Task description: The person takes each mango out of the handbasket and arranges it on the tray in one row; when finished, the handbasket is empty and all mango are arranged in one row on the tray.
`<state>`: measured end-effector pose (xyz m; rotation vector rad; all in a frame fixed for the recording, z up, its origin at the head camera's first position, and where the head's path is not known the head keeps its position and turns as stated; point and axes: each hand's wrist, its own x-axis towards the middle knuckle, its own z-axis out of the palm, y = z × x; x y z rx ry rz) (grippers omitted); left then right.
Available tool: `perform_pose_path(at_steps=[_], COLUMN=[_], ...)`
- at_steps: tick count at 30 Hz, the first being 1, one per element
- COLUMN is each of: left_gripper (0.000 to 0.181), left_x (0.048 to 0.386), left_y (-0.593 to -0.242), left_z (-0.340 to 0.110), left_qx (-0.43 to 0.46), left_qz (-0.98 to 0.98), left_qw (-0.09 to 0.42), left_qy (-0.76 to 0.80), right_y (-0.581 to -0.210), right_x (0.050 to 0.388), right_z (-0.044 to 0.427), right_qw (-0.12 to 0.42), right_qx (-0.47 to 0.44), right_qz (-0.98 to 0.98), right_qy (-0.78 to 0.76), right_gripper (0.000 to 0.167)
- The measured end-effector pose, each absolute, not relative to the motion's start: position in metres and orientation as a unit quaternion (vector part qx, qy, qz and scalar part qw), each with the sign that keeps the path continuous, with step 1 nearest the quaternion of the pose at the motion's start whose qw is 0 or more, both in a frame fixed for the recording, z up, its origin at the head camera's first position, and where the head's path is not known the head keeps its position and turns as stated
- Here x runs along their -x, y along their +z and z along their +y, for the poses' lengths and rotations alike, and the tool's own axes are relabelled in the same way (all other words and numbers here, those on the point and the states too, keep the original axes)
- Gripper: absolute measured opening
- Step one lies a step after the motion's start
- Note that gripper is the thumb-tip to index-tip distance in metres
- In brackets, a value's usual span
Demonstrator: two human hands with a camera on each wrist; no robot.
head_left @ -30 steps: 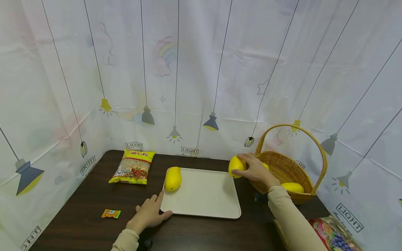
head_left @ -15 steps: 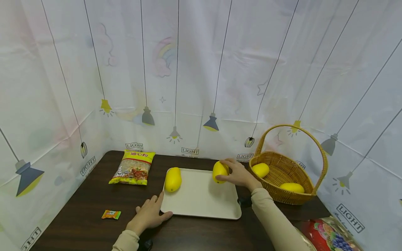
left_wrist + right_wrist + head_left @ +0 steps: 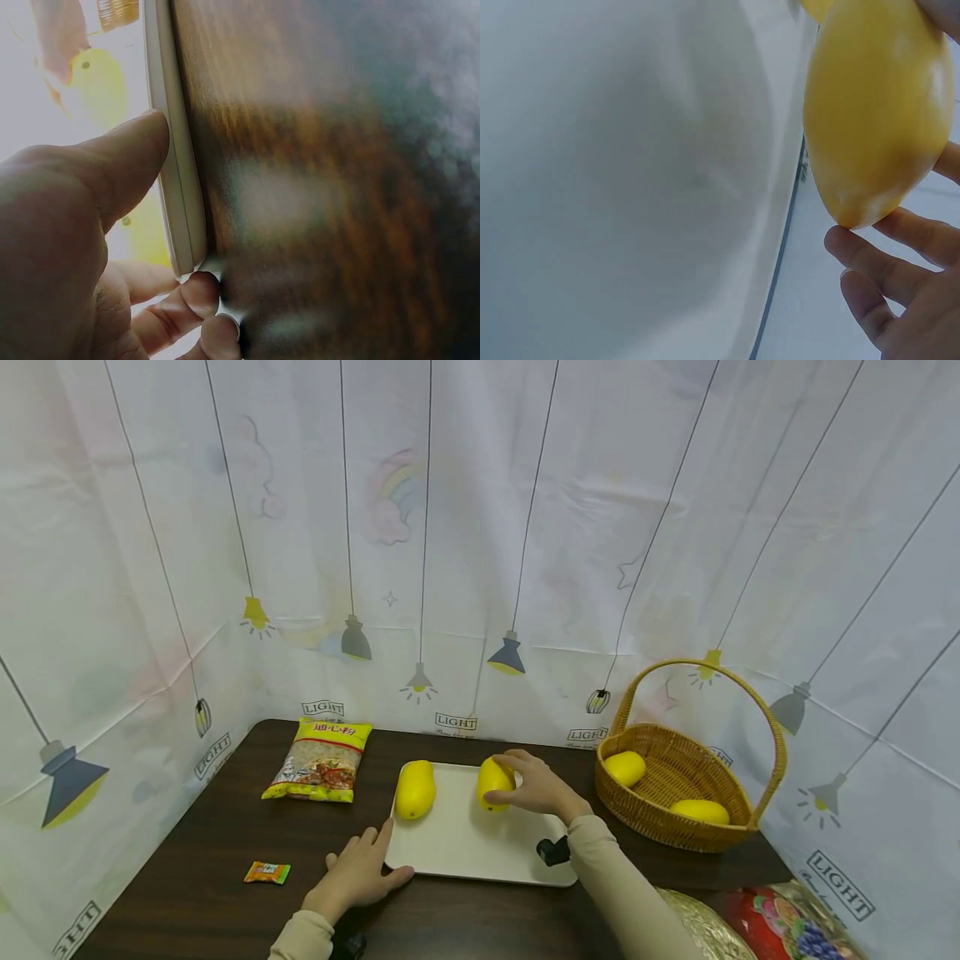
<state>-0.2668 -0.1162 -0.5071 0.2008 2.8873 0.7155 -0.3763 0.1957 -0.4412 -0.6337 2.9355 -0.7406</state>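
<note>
My right hand (image 3: 534, 783) holds a yellow mango (image 3: 493, 783) over the right-centre part of a white tray (image 3: 480, 858), thumb and fingers on either side of it. In the right wrist view the mango (image 3: 877, 112) hangs with its tapered end down, above the tray's surface (image 3: 630, 187). Another mango (image 3: 415, 790) lies at the tray's left end. My left hand (image 3: 360, 870) rests at the tray's near-left corner, with relaxed fingers. In the left wrist view its thumb (image 3: 131, 161) touches the tray rim (image 3: 174, 157).
At the right stands a wicker basket (image 3: 675, 835) with a tall handle, holding two mangoes, one of them a mango (image 3: 700, 812) near its front. A pasta bag (image 3: 321, 762) and a small orange packet (image 3: 267, 872) lie left. A fruit-printed bag (image 3: 787, 922) lies front right.
My right hand has carried the mango leftward from beside the basket to over the tray, and lower. The left hand and the tray have stayed in place.
</note>
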Motion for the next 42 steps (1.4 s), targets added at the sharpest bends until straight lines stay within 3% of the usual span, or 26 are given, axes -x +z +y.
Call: perform_pose_path(at_steps=[42], left_gripper=[0.094], left_x=[0.266], left_y=[-0.506], left_z=[-0.115], left_qx=[-0.065], left_qz=[0.965], left_qw=[0.083], left_qy=[0.24], right_y=[-0.469], right_x=[0.387], right_z=[0.138], right_qw=[0.074], right_qx=[0.237], right_qz=[0.941], right_qy=[-0.232], right_gripper=[0.084])
